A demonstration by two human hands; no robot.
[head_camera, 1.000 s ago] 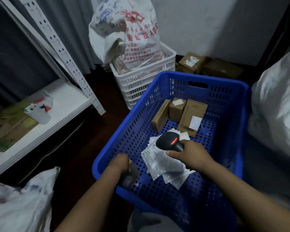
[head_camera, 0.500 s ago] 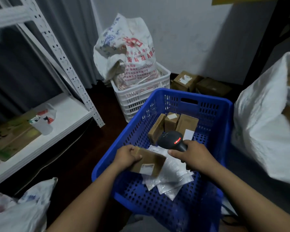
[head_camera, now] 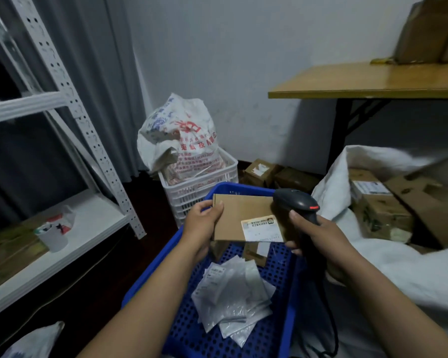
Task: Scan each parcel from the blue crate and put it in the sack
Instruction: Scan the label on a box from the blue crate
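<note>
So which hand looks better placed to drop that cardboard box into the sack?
Probably the left hand: it grips the cardboard box, while the right hand holds the scanner, though the sack lies rightward.

We see matt brown cardboard parcel (head_camera: 241, 215) w/ paper label (head_camera: 263, 229), perforated blue plastic crate (head_camera: 282, 275), crinkly glossy plastic mailers (head_camera: 233, 301), smooth black plastic scanner (head_camera: 295, 202), woven white sack (head_camera: 398, 267).

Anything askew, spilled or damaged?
Nothing damaged. The flat brown cardboard parcel looks intact in the left hand, black handheld scanner in the right hand. Only the silvery plastic pouches lie fanned loosely in the blue perforated crate.
</note>
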